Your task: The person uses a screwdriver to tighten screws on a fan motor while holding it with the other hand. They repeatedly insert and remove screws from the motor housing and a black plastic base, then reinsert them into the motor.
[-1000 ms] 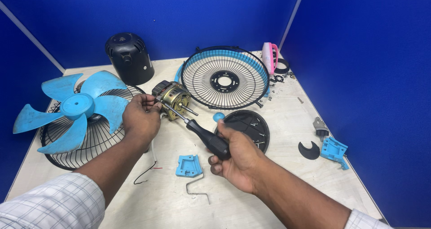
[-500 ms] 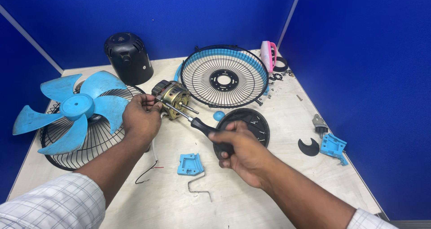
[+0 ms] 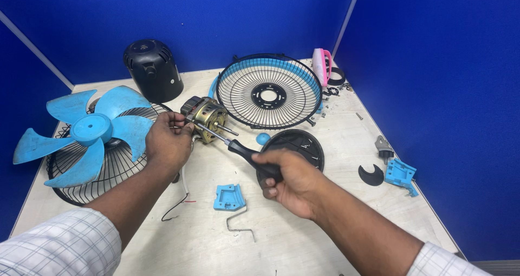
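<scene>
My left hand point(image 3: 169, 142) grips the brass-coloured fan motor point(image 3: 207, 117) from its left side on the light wooden table point(image 3: 325, 238). My right hand point(image 3: 292, 181) is wrapped around the black handle of a screwdriver point(image 3: 250, 154). Its metal shaft runs up and left, with the tip against the motor body. Thin red and black wires point(image 3: 181, 200) trail from the motor toward me.
A blue fan blade point(image 3: 89, 130) rests on a wire grille point(image 3: 116, 165) at the left. A black motor cover point(image 3: 153, 70) stands at the back, a blue-rimmed grille point(image 3: 269, 90) beside it. Nearby: black round plate point(image 3: 303, 146), blue bracket point(image 3: 228, 196), bent wire point(image 3: 241, 227), blue clip point(image 3: 401, 174), pink part point(image 3: 323, 65).
My right hand has shifted its grip along the screwdriver handle while the tip stays at the motor. My left hand has kept its hold on the motor.
</scene>
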